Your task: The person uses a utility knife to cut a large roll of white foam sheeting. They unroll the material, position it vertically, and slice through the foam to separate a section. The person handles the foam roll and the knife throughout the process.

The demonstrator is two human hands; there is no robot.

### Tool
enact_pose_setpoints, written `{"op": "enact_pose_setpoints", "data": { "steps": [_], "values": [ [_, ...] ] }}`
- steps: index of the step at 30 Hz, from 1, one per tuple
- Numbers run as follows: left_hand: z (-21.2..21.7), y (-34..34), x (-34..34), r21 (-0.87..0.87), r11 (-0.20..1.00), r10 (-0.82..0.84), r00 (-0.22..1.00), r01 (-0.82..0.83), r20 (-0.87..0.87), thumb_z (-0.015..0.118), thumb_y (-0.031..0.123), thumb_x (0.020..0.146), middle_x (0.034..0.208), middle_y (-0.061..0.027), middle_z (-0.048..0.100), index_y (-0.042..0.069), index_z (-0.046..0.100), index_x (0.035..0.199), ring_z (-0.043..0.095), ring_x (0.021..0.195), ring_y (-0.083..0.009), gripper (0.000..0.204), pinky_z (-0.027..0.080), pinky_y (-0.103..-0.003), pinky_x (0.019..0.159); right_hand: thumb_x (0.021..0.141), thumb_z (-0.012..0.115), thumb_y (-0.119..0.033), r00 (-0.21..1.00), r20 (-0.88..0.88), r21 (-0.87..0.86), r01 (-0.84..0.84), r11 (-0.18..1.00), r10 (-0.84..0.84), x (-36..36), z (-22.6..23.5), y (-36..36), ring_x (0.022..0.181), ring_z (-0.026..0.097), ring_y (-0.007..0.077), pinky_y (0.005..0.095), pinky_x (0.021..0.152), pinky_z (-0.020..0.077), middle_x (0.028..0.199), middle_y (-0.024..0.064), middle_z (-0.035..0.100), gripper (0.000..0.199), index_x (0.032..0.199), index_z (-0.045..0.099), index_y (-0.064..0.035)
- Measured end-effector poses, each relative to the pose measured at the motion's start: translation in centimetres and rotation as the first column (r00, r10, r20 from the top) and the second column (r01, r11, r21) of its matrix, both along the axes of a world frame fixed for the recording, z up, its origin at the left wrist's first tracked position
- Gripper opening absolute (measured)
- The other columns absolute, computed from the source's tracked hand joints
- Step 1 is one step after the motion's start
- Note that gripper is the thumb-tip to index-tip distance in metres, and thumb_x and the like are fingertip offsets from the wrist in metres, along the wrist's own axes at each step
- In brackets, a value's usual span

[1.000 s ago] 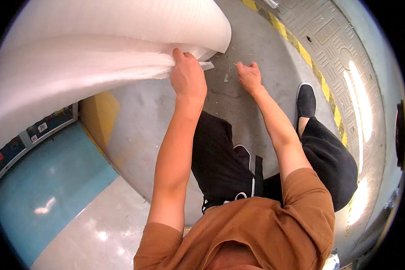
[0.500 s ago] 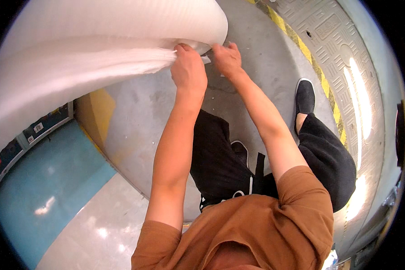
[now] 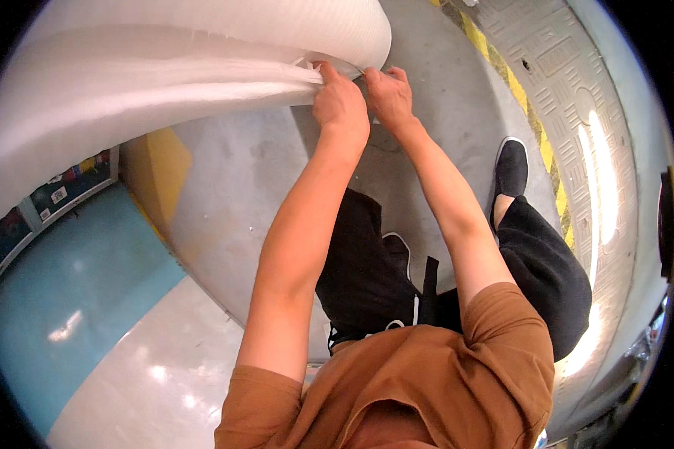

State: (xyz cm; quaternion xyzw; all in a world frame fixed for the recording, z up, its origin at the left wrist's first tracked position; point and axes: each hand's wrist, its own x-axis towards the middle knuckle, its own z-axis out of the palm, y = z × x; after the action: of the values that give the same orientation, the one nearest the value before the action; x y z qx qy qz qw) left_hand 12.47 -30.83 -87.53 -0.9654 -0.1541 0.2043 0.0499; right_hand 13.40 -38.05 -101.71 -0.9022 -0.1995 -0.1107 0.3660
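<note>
A big roll of white foam sheet (image 3: 150,82) fills the upper left of the head view, its loose edge hanging over the grey floor. My left hand (image 3: 340,105) grips the bunched edge of the sheet at the roll's lower right corner. My right hand (image 3: 387,93) is right beside it, fingers pinched on the same edge of the foam sheet. Both arms reach up from the lower middle of the picture. The rest of the roll runs out of view at the left.
A grey concrete floor (image 3: 262,172) lies under my arms, with a yellow block (image 3: 157,168) at the left. A yellow striped line (image 3: 502,71) and a patterned metal plate (image 3: 569,97) run at the right. My black shoes (image 3: 511,168) stand on the concrete.
My right hand has moved left from open air over the floor to the foam edge and closed on it beside the left hand. The left hand kept its grip.
</note>
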Motion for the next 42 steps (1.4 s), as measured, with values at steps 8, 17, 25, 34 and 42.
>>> {"op": "enact_pose_setpoints", "data": {
  "steps": [8, 17, 25, 34, 42],
  "values": [
    [-1.8, 0.0, -0.2, -0.098, 0.995, 0.038, 0.953, -0.008, 0.301, 0.057, 0.014, 0.088, 0.128, -0.0307, 0.042, -0.014, 0.024, 0.132, 0.067, 0.087, -0.0363, 0.061, 0.059, -0.040, 0.067, 0.078, 0.061, -0.018, 0.993, 0.116, 0.041, -0.030, 0.999, 0.025, 1.1, -0.1, 1.1, 0.072, 0.064, 0.0202, 0.0379, 0.081, 0.0429, 0.075, 0.0021, 0.065, 0.021, 0.095, 0.051, -0.0110],
    [-2.8, 0.1, 0.3, -0.052, 0.999, 0.006, 0.977, 0.005, 0.214, 0.057, 0.010, 0.086, 0.129, -0.0311, 0.041, -0.019, 0.025, 0.132, 0.068, 0.085, -0.0337, 0.063, 0.058, -0.039, 0.066, 0.080, 0.056, -0.017, 0.995, -0.098, -0.186, -0.025, 0.982, 0.007, 1.0, -1.9, 1.3, 0.072, 0.064, 0.0235, 0.0376, 0.079, 0.0420, 0.075, 0.0039, 0.067, 0.016, 0.093, 0.053, -0.0096],
    [-2.9, 0.6, -0.8, -0.073, 0.997, 0.027, 1.000, -0.028, -0.002, 0.054, 0.007, 0.088, 0.133, -0.0326, 0.038, -0.017, 0.033, 0.129, 0.069, 0.085, -0.0339, 0.052, 0.059, -0.039, 0.068, 0.083, 0.049, -0.012, 0.897, -0.440, -0.382, -0.219, 0.898, 0.032, -1.3, -5.0, -2.1, 0.078, 0.068, 0.0296, 0.0450, 0.084, 0.0423, 0.081, 0.0174, 0.069, 0.011, 0.090, 0.054, -0.0053],
    [-4.2, 0.6, -1.0, -0.078, 0.997, 0.002, 0.996, 0.004, 0.085, 0.053, 0.009, 0.089, 0.136, -0.0302, 0.037, -0.014, 0.024, 0.136, 0.067, 0.088, -0.0374, 0.060, 0.058, -0.041, 0.073, 0.074, 0.057, -0.004, 0.971, -0.226, -0.266, -0.139, 0.954, 0.079, -1.9, -3.8, -2.6, 0.077, 0.066, 0.0296, 0.0437, 0.085, 0.0429, 0.078, 0.0121, 0.068, 0.015, 0.088, 0.051, -0.0060],
    [-7.6, 1.3, 0.8, -0.086, 0.994, 0.060, 0.998, -0.061, -0.005, 0.051, 0.012, 0.090, 0.129, -0.0226, 0.046, -0.009, 0.031, 0.135, 0.068, 0.093, -0.0312, 0.053, 0.057, -0.040, 0.075, 0.080, 0.051, -0.007, 0.981, -0.180, -0.238, -0.111, 0.965, 0.069, 0.0, -3.3, -0.3, 0.079, 0.066, 0.0285, 0.0434, 0.083, 0.0423, 0.080, 0.0131, 0.068, 0.009, 0.089, 0.051, -0.0071]
  ]
}}
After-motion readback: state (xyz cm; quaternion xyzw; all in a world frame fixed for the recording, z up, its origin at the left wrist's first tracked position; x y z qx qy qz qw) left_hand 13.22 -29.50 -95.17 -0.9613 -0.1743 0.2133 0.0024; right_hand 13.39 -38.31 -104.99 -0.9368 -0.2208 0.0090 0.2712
